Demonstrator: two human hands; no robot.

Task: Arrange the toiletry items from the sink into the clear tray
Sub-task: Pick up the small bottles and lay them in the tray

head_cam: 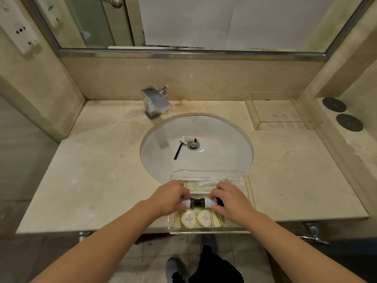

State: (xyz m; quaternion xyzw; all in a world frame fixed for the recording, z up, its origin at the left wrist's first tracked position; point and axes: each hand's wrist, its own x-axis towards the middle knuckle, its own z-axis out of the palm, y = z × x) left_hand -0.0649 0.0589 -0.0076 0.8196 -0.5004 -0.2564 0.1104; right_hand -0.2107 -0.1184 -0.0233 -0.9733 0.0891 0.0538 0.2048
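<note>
At lower centre, the left hand [170,198] and right hand [228,199] each grip a small bottle [187,203] over the clear tray [247,193], a razor [178,151] lying in the sink [224,144].

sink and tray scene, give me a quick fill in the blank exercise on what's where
1. The black razor lies in the ____.
2. Each hand, left hand and right hand, holds a small ____ over the clear tray.
3. The number of round white soaps in the tray is ____.
4. The small white tube lies beside the ____.

Missing words: sink; bottle; two; drain
</note>
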